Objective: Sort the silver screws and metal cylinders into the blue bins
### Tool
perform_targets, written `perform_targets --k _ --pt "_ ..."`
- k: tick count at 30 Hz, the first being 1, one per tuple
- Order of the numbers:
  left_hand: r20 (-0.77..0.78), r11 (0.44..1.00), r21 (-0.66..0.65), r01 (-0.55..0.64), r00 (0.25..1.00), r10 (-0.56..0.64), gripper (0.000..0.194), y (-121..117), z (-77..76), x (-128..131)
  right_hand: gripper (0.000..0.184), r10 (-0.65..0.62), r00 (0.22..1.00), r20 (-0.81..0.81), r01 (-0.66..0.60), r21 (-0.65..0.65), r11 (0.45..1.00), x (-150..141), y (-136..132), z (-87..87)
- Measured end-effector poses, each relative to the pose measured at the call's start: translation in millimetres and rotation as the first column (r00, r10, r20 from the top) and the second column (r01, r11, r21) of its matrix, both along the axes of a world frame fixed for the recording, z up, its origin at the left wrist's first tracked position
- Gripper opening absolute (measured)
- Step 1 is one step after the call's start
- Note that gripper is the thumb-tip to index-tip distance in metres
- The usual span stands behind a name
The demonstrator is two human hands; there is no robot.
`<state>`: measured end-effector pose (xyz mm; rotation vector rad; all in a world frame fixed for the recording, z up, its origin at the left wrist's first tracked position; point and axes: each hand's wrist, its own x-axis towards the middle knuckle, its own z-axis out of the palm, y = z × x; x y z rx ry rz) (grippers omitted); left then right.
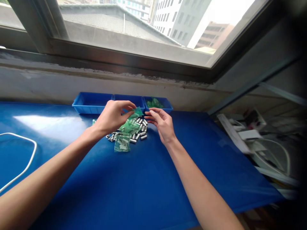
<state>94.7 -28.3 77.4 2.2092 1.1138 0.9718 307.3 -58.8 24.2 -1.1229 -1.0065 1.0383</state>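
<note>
A green bag (pixel 138 112) sits at the thumb and fingertips of my left hand (pixel 118 114), pinched along its near edge, as I watch from afar through the head camera above a blue table (pixel 144 188). The thumb and forefinger of that hand are closed on the plastic, which pokes out past their tips toward the right. Across from it, my right hand (pixel 161 123) is raised with its fingers loosely spread, their tips just beside the bag's right edge; whether any of them brushes the plastic I cannot tell from here. Below the bag, between the two hands, I see a heap of green packets (pixel 128 127) lying among loose metal tubes (pixel 144 128), the tubes mostly on the right-hand side, close under my right fingertips. Small shiny rings (pixel 110 138) lie at the heap's left, below my left wrist. On the heap's near side, a clear green pouch (pixel 122 143) with pale pieces inside lies flat, apart from both hands. Behind my fingers, three blue trays (pixel 92 109) stand in a row against the wall (pixel 48 80), the rightmost holding crumpled green plastic (pixel 154 103), under a window (pixel 124 48).
</note>
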Motion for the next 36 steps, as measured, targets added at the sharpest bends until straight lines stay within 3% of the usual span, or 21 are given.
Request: perform_targets --k 3,7,13,18,21,24,26,29,32,36 --pt "0.174 0.982 -0.183 0.056 0.985 -0.023 0.033 0.0 0.1 1.9 0.035 0.092 0.993 0.068 -0.094 0.021 0.995 -6.3 -3.5 2.6" --pt "0.304 0.921 -0.355 0.163 0.951 -0.052 0.043 1.1 -1.6 1.5 0.030 0.205 0.979 0.018 -0.205 0.008 0.979 -7.6 -5.6 3.1" --pt "0.346 0.897 -0.405 0.180 0.938 -0.032 0.058 3.2 -6.7 0.8 0.030 0.228 0.972 -0.046 -0.230 -0.038 0.972 -1.8 -6.3 5.8" --pt "0.317 0.914 -0.374 0.159 0.948 -0.036 0.054 2.2 -8.6 2.2 0.031 0.302 0.953 -0.005 -0.301 -0.104 0.948 4.2 -8.0 8.9" --pt "0.229 0.956 -0.281 0.083 0.973 -0.017 0.049 3.2 -9.5 0.5 0.030 0.294 0.956 0.003 -0.291 -0.135 0.947 7.5 -5.9 8.1" --pt "-0.012 0.993 -0.112 0.033 0.999 -0.035 0.045 6.3 -10.8 -4.4 0.026 0.077 0.987 -0.142 -0.096 -0.127 0.987 11.4 0.8 5.0" --pt "-0.224 0.998 -0.025 0.056 0.973 -0.060 0.044 8.5 -12.2 -8.3 0.020 -0.074 0.958 -0.278 0.038 -0.134 0.990 14.4 5.7 2.7" --pt "-0.430 0.995 0.018 0.096 0.899 -0.079 0.050 10.5 -15.8 -11.9 0.011 -0.138 0.904 -0.404 0.087 -0.143 0.986 18.5 10.0 0.2" --pt "-0.498 0.991 0.009 0.133 0.860 -0.111 0.056 11.6 -21.1 -12.3 0.014 -0.123 0.895 -0.430 0.059 -0.159 0.985 20.3 10.3 -1.2" --pt "-0.466 0.981 -0.013 0.192 0.867 -0.176 0.054 14.4 -26.4 -10.7 0.026 -0.118 0.882 -0.456 0.079 -0.105 0.991 19.8 8.8 -2.2"
